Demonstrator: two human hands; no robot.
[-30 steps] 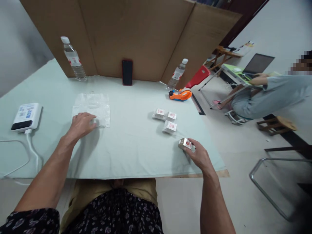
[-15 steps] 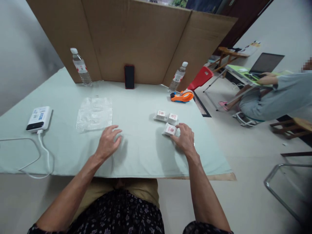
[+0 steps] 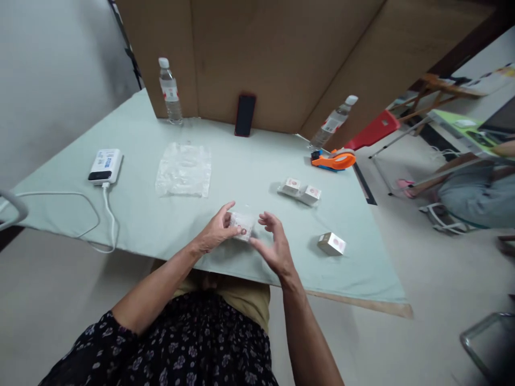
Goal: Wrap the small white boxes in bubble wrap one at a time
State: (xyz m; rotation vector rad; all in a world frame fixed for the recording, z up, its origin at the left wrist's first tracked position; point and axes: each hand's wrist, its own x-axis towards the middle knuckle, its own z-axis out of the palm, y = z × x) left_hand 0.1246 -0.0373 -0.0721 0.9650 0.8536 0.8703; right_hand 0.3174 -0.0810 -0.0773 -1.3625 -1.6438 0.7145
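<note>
In front of me, my left hand [image 3: 221, 231] grips a small white box in clear plastic wrap [image 3: 242, 226] between thumb and fingers. My right hand [image 3: 276, 244] is at the box's right side, fingers spread and curved; its thumb tip is close to the wrap, and I cannot tell if it touches. To the right sits a small unwrapped-looking box [image 3: 332, 244] with a white printed face. Beyond it, two small boxes [image 3: 311, 195] lie side by side in clear plastic.
A flat clear plastic sheet [image 3: 184, 170] lies left of centre. A power bank [image 3: 106, 166] with a white cable is farther left. Two water bottles [image 3: 171, 94], a phone [image 3: 245, 115] and an orange tape dispenser [image 3: 336, 160] stand before the cardboard screen [image 3: 281, 59]. A person sits at the right.
The wrapped box has come from the right side to the middle, where my left hand now holds it. My right hand has moved left and opened. The view has shifted.
</note>
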